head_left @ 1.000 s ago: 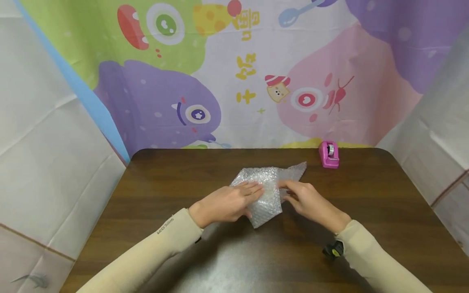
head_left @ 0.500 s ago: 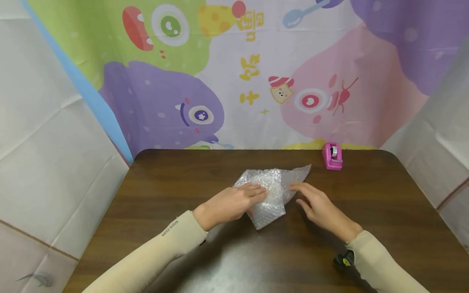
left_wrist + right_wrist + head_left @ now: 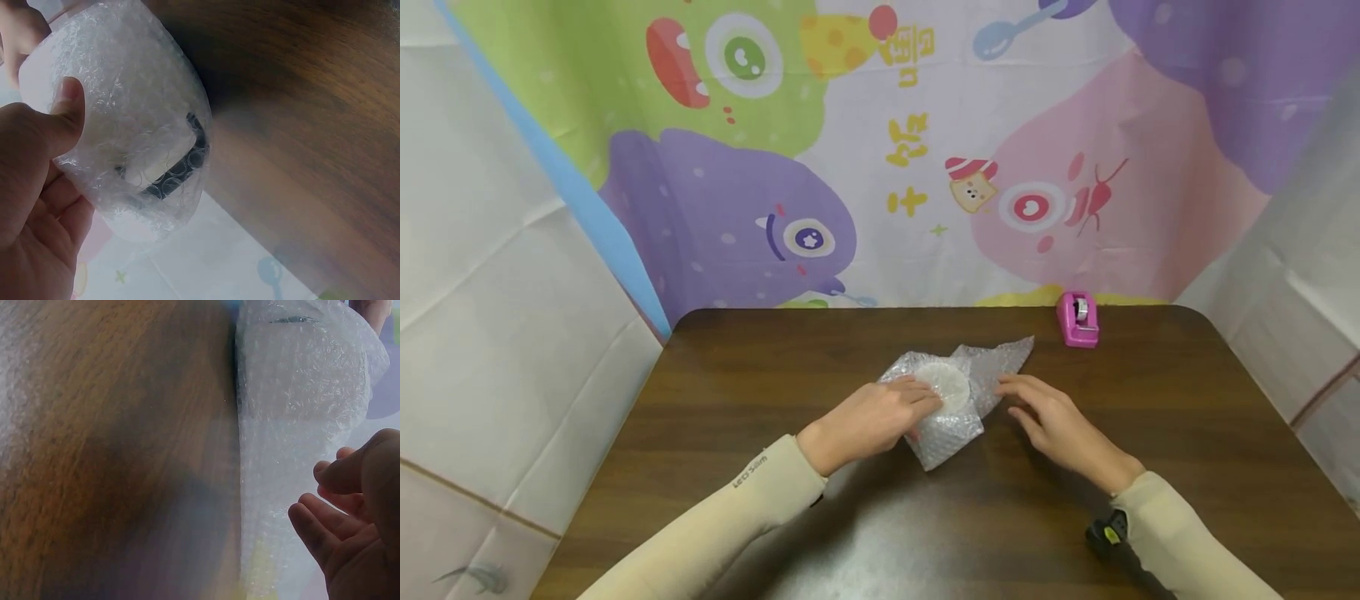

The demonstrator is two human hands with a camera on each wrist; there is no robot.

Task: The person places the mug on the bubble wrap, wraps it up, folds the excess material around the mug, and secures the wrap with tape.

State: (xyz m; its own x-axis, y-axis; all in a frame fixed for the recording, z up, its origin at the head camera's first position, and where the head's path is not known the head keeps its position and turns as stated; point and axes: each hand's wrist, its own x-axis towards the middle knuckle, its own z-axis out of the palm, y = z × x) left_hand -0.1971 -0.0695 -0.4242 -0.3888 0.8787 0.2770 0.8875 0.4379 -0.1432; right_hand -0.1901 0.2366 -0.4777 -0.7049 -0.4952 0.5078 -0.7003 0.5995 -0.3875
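Observation:
A white, round-topped object (image 3: 946,387) sits in bubble wrap (image 3: 946,437) on the brown table. Its kind is unclear through the wrap. In the left wrist view a black curved strip (image 3: 176,174) shows through the plastic on its side. My left hand (image 3: 876,418) grips the wrapped object from the left, with the thumb on its near side and the fingers curled over it. A loose tail of the wrap (image 3: 1000,365) stretches toward the back right. Beside that tail, my right hand (image 3: 1060,425) is held with loosely bent fingers, pinching nothing.
A pink tape dispenser (image 3: 1078,319) stands at the table's back edge, right of the wrap. Behind the table (image 3: 737,367) hangs a cartoon-printed cloth (image 3: 917,267). Pale panels (image 3: 512,275) enclose both sides.
My right hand has drawn back to the right from the wrap. The bubble wrap over the top has opened, so the white round top shows plainly. My left hand stays on the bundle.

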